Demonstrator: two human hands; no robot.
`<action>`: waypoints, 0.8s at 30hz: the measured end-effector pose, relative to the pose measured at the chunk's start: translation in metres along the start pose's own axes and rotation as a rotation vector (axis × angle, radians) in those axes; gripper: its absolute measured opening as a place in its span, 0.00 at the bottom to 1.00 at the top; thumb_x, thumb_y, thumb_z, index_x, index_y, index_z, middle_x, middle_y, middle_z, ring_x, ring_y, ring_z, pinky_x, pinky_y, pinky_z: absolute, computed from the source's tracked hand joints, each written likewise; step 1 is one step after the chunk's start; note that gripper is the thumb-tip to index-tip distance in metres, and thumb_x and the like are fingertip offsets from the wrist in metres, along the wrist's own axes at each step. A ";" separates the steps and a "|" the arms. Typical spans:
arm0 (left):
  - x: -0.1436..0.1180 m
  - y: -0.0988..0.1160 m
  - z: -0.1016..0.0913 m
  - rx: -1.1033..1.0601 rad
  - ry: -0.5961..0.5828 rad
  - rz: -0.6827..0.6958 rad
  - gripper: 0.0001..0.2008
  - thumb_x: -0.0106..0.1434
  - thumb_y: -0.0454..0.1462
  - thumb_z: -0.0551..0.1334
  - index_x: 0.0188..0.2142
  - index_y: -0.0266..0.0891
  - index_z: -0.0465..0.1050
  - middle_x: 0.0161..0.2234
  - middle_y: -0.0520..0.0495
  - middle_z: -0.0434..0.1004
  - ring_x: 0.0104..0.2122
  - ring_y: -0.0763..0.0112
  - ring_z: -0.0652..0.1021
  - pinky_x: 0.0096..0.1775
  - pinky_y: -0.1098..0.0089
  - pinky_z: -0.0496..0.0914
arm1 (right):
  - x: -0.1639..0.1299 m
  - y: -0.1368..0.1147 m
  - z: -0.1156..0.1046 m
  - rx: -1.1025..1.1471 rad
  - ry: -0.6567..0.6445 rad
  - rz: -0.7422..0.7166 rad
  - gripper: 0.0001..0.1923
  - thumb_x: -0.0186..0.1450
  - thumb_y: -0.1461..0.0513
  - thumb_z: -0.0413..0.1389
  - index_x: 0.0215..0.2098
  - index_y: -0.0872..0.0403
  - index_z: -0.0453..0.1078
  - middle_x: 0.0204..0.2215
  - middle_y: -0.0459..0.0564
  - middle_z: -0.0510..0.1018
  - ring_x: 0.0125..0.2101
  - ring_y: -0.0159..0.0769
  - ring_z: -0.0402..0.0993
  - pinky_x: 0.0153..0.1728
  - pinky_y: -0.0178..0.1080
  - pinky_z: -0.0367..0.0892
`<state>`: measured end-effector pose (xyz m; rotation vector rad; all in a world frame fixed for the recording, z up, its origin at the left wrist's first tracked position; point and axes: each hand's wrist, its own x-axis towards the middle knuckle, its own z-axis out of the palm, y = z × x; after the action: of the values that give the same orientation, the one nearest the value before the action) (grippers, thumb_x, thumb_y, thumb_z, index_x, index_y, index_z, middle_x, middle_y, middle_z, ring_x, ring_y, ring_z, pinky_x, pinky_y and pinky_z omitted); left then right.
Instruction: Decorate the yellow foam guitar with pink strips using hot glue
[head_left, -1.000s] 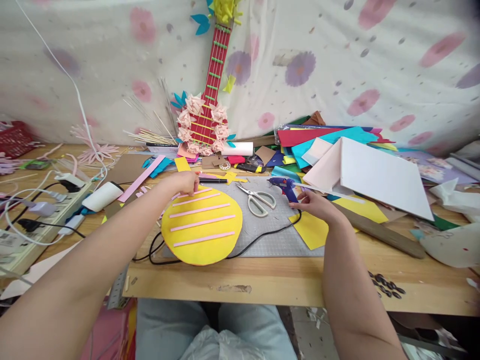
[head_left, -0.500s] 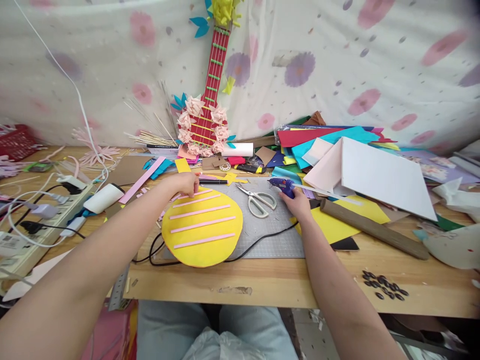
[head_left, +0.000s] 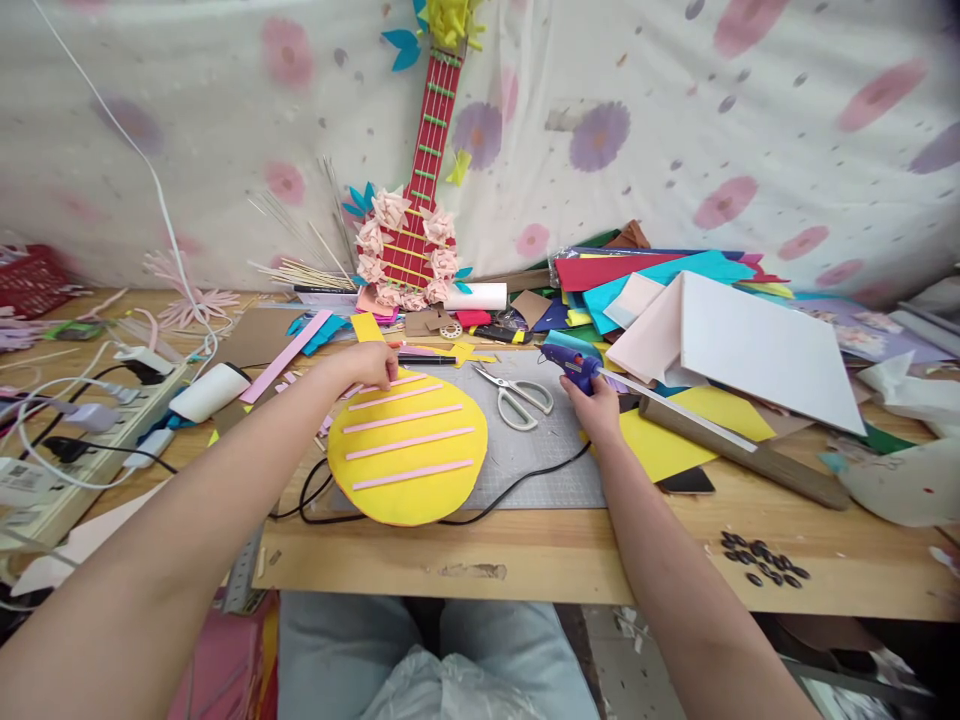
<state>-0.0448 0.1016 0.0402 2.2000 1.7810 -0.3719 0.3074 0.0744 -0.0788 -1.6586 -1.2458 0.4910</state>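
Observation:
A yellow foam oval (head_left: 409, 478) with several pink strips glued across it lies on a grey cutting mat (head_left: 525, 460). My left hand (head_left: 369, 364) rests on the oval's far edge, fingertips pressing the top pink strip. My right hand (head_left: 594, 408) grips a blue glue gun (head_left: 568, 362), lifted a little off the mat, nozzle pointing left. The gun's black cord (head_left: 517, 482) runs across the mat and under the oval. White-handled scissors (head_left: 517, 398) lie between my two hands.
A red paper guitar (head_left: 416, 215) with pink flowers leans on the flowered cloth backdrop. Coloured foam sheets and a white board (head_left: 757, 345) pile up at right, with a wooden stick (head_left: 750, 455) and dark seeds (head_left: 757, 565). A power strip (head_left: 82, 440) with cables lies at left.
My right hand moved left from the yellow sheet, closed on the glue gun and raised it. My left hand stayed on the oval's top strip.

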 end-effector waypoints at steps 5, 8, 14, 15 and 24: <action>-0.003 -0.004 0.002 -0.211 0.114 -0.078 0.07 0.44 0.31 0.64 0.26 0.39 0.74 0.25 0.52 0.76 0.30 0.71 0.74 0.31 0.75 0.64 | 0.000 -0.018 0.000 0.344 -0.239 0.098 0.24 0.47 0.49 0.60 0.36 0.55 0.69 0.31 0.49 0.75 0.25 0.31 0.68 0.26 0.34 0.61; -0.004 -0.006 0.008 -0.847 0.134 -0.091 0.06 0.47 0.30 0.65 0.27 0.36 0.71 0.25 0.50 0.74 0.28 0.73 0.74 0.32 0.73 0.67 | -0.005 -0.044 0.000 0.433 -0.461 0.056 0.22 0.50 0.49 0.59 0.35 0.56 0.69 0.25 0.48 0.73 0.21 0.28 0.64 0.22 0.32 0.57; -0.006 -0.003 0.026 -1.731 -0.017 -0.069 0.08 0.52 0.25 0.63 0.33 0.33 0.70 0.25 0.49 0.74 0.24 0.78 0.75 0.31 0.75 0.71 | -0.023 -0.097 0.016 0.309 -0.771 -0.021 0.23 0.53 0.44 0.55 0.26 0.57 0.68 0.15 0.43 0.65 0.17 0.26 0.59 0.19 0.32 0.53; -0.007 -0.002 0.028 -1.775 -0.027 -0.066 0.08 0.53 0.24 0.62 0.33 0.33 0.70 0.25 0.50 0.74 0.24 0.78 0.75 0.31 0.75 0.71 | -0.026 -0.102 0.021 0.274 -0.798 -0.042 0.24 0.52 0.44 0.55 0.25 0.57 0.68 0.15 0.43 0.64 0.17 0.25 0.58 0.19 0.32 0.53; -0.018 0.002 0.030 -1.871 -0.097 -0.022 0.09 0.58 0.24 0.56 0.35 0.32 0.72 0.26 0.48 0.76 0.25 0.77 0.76 0.33 0.75 0.72 | -0.040 -0.115 0.051 0.176 -0.824 -0.090 0.24 0.51 0.42 0.56 0.21 0.56 0.64 0.12 0.41 0.63 0.15 0.24 0.56 0.17 0.32 0.52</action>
<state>-0.0467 0.0730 0.0191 0.7189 1.0391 0.8556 0.1946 0.0627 -0.0113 -1.2620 -1.7815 1.2685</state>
